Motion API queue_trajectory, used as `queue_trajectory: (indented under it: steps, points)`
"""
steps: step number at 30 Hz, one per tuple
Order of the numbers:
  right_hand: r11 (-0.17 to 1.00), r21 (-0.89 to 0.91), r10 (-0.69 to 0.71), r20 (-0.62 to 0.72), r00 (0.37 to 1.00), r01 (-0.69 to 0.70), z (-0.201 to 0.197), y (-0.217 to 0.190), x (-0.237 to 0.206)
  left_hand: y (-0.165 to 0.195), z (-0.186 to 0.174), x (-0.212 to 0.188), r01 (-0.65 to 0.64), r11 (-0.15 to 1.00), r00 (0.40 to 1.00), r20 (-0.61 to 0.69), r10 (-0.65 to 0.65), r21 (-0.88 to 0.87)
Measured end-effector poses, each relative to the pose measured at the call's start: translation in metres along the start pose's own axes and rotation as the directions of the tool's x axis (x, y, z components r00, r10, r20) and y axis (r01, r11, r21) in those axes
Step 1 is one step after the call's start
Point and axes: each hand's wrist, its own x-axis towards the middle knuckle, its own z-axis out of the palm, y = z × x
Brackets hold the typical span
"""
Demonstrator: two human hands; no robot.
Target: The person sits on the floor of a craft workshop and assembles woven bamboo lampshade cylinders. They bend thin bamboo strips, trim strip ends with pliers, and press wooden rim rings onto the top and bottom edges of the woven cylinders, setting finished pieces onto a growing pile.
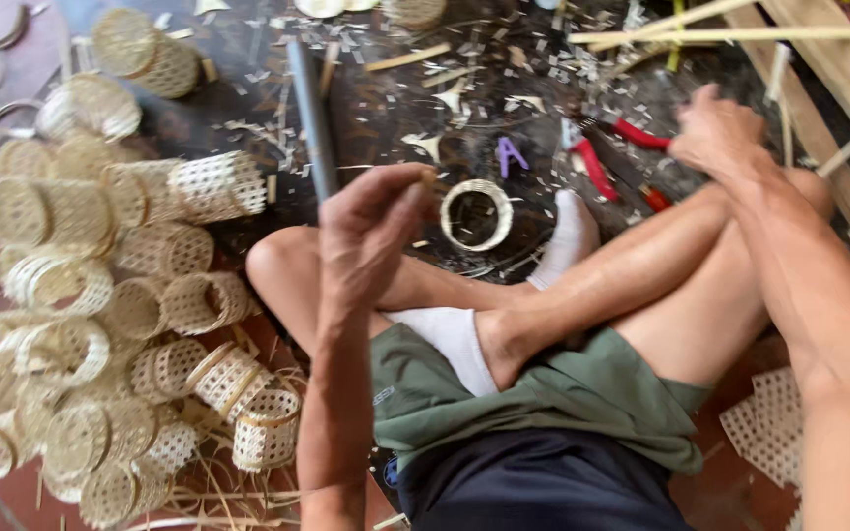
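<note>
I sit cross-legged on a dark floor littered with bamboo shavings. My left hand [371, 236] is raised in front of my knee, thumb and fingertips pinched on a small tan bamboo bit [430, 178]. A grey bar [311, 113] rises from behind that hand; whether the hand holds it I cannot tell. A small woven bamboo ring [476, 214] lies on the floor just right of the fingertips, by my white sock [569, 236]. My right hand [715, 128] reaches out over my knee, fingers curled, beside red-handled pliers [597, 167]; it is blurred.
A heap of several small woven bamboo baskets [130, 324] fills the left side. A purple clip-like object [511, 155] lies beyond the ring. Long bamboo sticks [730, 34] and wooden planks [838, 69] lie at the upper right. A flat woven piece [769, 423] lies at my right.
</note>
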Motion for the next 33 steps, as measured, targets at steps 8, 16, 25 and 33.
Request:
queue_trajectory:
  steps: [8, 16, 25, 33]
  points:
    - [0.594, 0.707, -0.152, -0.37, 0.917, 0.383, -0.046, -0.096, -0.127, -0.02, -0.011, 0.003, 0.031, 0.999, 0.999, -0.012, -0.031, 0.04]
    - [0.541, 0.354, -0.556, -0.531, 0.64, 0.763, -0.099, -0.19, -0.228, -0.024, 0.015, 0.003, -0.066, 0.976, 0.997, 0.039, 0.06, 0.21]
    - [0.524, 0.384, -0.573, -0.502, 0.648, 0.76, -0.076, -0.187, -0.222, -0.013, 0.018, 0.005, -0.095, 0.924, 0.995, 0.056, 0.08, 0.37]
    - [0.212, 0.84, -0.631, -0.272, 0.727, 0.499, -0.073, -0.176, -0.234, -0.004, 0.006, -0.001, -0.366, 0.834, 0.924, 0.268, 0.273, 0.412]
